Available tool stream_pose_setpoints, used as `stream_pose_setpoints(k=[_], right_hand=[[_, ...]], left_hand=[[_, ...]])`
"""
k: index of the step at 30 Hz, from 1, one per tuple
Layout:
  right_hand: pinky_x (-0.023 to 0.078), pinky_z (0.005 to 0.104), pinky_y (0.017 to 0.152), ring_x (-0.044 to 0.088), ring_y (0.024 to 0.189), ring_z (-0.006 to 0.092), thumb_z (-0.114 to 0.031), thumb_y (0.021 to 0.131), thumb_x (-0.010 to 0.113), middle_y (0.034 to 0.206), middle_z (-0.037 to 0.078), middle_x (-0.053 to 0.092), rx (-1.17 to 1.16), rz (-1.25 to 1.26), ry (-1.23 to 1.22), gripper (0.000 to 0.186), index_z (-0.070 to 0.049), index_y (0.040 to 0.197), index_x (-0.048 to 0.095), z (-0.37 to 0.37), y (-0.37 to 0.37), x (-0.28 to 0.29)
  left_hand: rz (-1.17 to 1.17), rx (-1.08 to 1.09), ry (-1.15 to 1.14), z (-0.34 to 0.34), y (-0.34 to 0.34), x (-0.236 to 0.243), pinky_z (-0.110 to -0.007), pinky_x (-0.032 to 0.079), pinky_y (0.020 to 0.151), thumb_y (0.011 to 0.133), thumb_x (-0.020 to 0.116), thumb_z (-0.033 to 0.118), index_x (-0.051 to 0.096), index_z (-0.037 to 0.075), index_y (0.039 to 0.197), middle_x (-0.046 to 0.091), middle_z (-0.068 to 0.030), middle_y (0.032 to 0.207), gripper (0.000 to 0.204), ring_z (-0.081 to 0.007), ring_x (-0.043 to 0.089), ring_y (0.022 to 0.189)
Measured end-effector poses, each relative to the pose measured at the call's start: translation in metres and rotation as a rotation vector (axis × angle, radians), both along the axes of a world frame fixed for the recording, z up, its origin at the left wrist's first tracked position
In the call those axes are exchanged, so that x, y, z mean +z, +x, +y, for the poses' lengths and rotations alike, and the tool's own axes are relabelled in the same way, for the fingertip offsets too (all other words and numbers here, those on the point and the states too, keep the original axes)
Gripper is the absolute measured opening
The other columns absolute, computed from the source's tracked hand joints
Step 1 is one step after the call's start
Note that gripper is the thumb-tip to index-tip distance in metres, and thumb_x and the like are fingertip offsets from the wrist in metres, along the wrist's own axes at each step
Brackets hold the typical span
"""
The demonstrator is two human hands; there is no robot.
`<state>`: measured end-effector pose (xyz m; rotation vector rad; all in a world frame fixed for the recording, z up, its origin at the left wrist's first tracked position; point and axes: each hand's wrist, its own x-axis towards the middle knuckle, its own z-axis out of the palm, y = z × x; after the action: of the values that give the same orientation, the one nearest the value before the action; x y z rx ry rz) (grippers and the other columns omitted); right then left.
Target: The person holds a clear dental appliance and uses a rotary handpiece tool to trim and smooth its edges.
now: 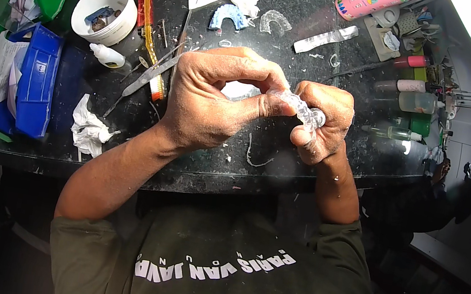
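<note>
A clear plastic dental aligner [299, 106] is held between my two hands above the dark worktable. My left hand [209, 102] pinches one end of it between thumb and forefinger. My right hand [334, 114] is curled round the other end, fingers folded in and thumb below. A small round greyish piece shows at the right fist beside the aligner; I cannot make out what it is. Beyond my hands lie a second clear aligner [275, 22] and a blue dental arch model [229, 17]. Dust and small flecks cover my skin.
Left of my hands are a metal spatula [146, 79], a small white bottle [107, 56], a white tub [121, 21], a blue bin [37, 86] and crumpled tissue [89, 127]. A white strip [326, 39] and a pink bottle [375, 1] lie at the far right.
</note>
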<state>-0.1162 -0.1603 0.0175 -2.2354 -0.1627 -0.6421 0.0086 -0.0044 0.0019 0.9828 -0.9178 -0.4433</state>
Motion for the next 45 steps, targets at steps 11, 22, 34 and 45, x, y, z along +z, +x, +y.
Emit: stream_pose_setpoints(k=[11, 22, 34, 45], right_hand=[[0.031, 0.0307, 0.041, 0.040, 0.041, 0.0176, -0.044, 0.079, 0.075, 0.050, 0.005, 0.038, -0.048, -0.070, 0.014, 0.051, -0.006, 0.059, 0.048, -0.002, 0.003, -0.001], [0.031, 0.0299, 0.041, 0.037, 0.043, 0.0157, -0.044, 0.077, 0.076, 0.050, 0.003, 0.036, -0.208, -0.068, -0.075, 0.052, -0.005, 0.060, 0.047, -0.003, 0.005, -0.006], [0.032, 0.0296, 0.041, 0.039, 0.042, 0.0155, -0.041, 0.078, 0.076, 0.050, 0.004, 0.038, -0.175, -0.047, -0.064, 0.049, -0.006, 0.060, 0.048, -0.002, 0.005, -0.005], [0.032, 0.0304, 0.041, 0.040, 0.043, 0.0170, -0.040, 0.076, 0.077, 0.050, 0.004, 0.037, -0.125, -0.060, -0.065, 0.048, -0.006, 0.059, 0.047, -0.003, 0.003, -0.002]], left_hand=[[-0.025, -0.026, 0.105, 0.008, -0.001, 0.002, -0.026, 0.051, 0.075, 0.075, 0.079, -0.003, 0.070, -0.003, 0.088, 0.068, -0.0092, 0.087, 0.015, -0.0121, 0.064, 0.082], [0.039, 0.026, 0.071, 0.008, -0.006, 0.004, -0.021, 0.046, 0.067, 0.076, 0.075, -0.006, 0.071, -0.003, 0.100, 0.064, -0.0067, 0.080, 0.025, -0.0085, 0.058, 0.074], [-0.023, 0.033, 0.093, 0.010, -0.002, 0.004, -0.021, 0.045, 0.066, 0.076, 0.075, -0.006, 0.072, -0.003, 0.098, 0.063, -0.0060, 0.079, 0.022, -0.0082, 0.057, 0.072], [-0.054, 0.012, 0.029, 0.004, -0.001, -0.001, -0.022, 0.048, 0.070, 0.073, 0.078, -0.007, 0.073, -0.001, 0.098, 0.063, -0.0060, 0.085, 0.027, -0.0107, 0.059, 0.078]])
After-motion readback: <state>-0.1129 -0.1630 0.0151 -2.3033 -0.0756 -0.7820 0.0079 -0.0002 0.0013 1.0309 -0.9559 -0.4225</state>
